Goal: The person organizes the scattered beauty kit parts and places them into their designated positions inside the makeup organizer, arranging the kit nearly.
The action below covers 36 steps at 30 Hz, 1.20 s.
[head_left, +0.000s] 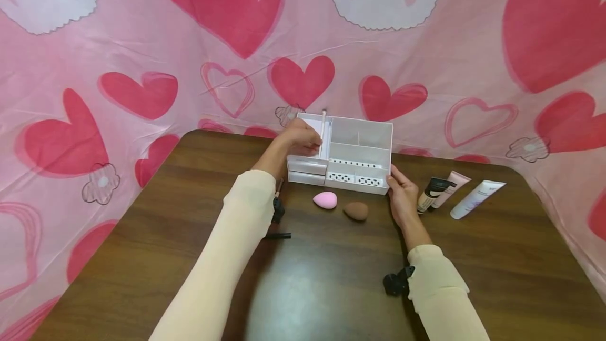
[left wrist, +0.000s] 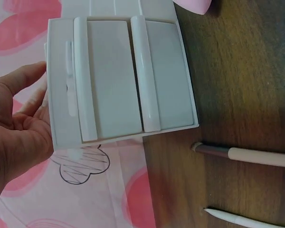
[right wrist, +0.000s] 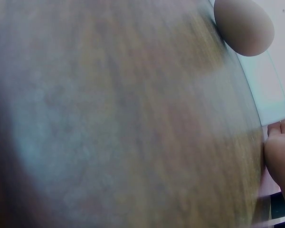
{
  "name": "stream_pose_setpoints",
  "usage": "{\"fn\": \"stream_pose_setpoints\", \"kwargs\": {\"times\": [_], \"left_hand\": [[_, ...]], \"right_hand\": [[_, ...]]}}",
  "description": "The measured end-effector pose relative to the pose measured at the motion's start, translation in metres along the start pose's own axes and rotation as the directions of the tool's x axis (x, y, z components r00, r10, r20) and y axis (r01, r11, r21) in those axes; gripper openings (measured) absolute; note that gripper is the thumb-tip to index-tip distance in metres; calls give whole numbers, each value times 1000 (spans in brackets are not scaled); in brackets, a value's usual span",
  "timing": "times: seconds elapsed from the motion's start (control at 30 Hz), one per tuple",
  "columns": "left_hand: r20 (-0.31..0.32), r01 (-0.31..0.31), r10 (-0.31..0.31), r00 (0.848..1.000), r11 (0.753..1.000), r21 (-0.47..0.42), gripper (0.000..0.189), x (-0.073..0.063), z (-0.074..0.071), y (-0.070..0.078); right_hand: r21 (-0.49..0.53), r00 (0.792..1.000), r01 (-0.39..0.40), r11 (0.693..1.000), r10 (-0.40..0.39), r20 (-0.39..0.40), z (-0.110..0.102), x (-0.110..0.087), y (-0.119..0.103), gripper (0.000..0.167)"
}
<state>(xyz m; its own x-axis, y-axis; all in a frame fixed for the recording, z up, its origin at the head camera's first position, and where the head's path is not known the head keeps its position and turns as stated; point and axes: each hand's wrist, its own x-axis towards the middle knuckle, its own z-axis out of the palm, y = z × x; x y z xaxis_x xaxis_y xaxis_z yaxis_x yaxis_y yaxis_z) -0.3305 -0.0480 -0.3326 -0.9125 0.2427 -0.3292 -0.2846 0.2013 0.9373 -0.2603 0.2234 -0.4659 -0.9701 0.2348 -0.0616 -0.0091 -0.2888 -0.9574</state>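
A white makeup organizer (head_left: 360, 154) with compartments and two drawers stands at the table's back. My left hand (head_left: 300, 138) reaches over its left part, fingertips pinching the lower end of a thin makeup brush (head_left: 323, 128) whose dark tip points up past the back edge. In the left wrist view the left hand (left wrist: 16, 118) is beside the drawer fronts (left wrist: 114, 80); its fingertips and the brush are hidden. My right hand (head_left: 404, 196) holds the organizer's front right corner, thumb in front. A pink sponge (head_left: 326, 200) and a brown sponge (head_left: 356, 211) lie before it.
Right of the organizer stand a foundation tube (head_left: 432, 192), a pink tube (head_left: 452, 186) and a white tube (head_left: 478, 199). A brush (left wrist: 261, 157) and a white pointed stick (left wrist: 237, 218) lie on the wooden table near the left hand. A black stick (head_left: 279, 236) lies nearer.
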Motion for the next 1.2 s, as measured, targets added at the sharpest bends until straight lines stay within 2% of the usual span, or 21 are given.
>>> {"fn": "stream_pose_setpoints", "kwargs": {"times": [0.17,0.33,0.5,0.67,0.8,0.9,0.97,1.07,1.13,1.2], "left_hand": [[-23,-64,66,998,994,94,17,-3,-3,2],[-23,-56,62,998,977,207,27,-3,-6,2],[-12,-69,78,997,940,335,22,-7,-8,5],[-5,-55,62,998,919,391,14,-8,-9,6],[-8,-71,85,996,880,470,10,-8,-9,5],[-8,-82,100,995,861,501,11,-8,-7,5],[-10,-83,101,995,862,500,10,-8,-6,5],[-10,-79,95,995,877,474,4,-9,-5,4],[-15,-77,95,995,886,458,11,-9,-4,4],[-20,-78,98,995,882,465,15,-9,-3,3]], "right_hand": [[14,1000,14,1000,-14,-1,3,0,-2,50],[13,1000,0,1000,0,4,4,-1,-3,51],[12,1000,8,1000,-8,7,4,0,-3,50],[5,1000,3,1000,-3,1,3,0,-3,50],[2,1000,-5,1000,5,-1,3,0,-3,50],[0,1000,-13,1000,13,-8,2,-1,-2,50],[-1,1000,-16,1000,16,-11,2,-1,-2,50],[-2,1000,-18,1000,18,-13,2,-1,-1,50],[-4,1000,-18,1000,18,-11,2,-1,-1,50],[-8,1000,-17,1000,17,-11,2,-1,0,50]]}}
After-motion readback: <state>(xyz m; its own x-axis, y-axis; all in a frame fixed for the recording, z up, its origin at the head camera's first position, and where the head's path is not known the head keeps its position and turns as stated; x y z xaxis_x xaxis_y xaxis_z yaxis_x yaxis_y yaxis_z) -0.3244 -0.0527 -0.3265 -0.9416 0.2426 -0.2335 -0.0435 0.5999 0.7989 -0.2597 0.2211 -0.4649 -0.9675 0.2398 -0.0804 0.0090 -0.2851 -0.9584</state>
